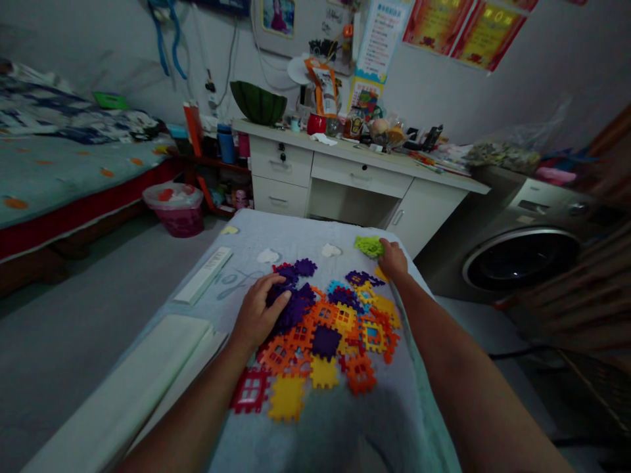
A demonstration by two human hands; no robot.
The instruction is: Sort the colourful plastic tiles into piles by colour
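Many interlocking plastic building pieces lie in a loose pile on a pale blue cloth (340, 427). My left hand (259, 309) rests at the pile's left side, thumb and fingers apart, touching dark purple pieces (296, 309). At the far right of the cloth, my right hand (393, 261) has its fingers closed at the edge of a small cluster of lime green pieces (369, 246). Between the hands are orange window pieces (279, 355), a purple square piece (326, 341) and yellow pieces (286, 397). A red window piece (250, 390) lies nearest me on the left.
A long white box-like object (148, 374) and a white lettered strip (204, 276) lie along the left side. Beyond the cloth stands a white desk (280, 167) with cluttered top. A washing machine (522, 243) is at right, a pink bin (177, 213) and bed at left.
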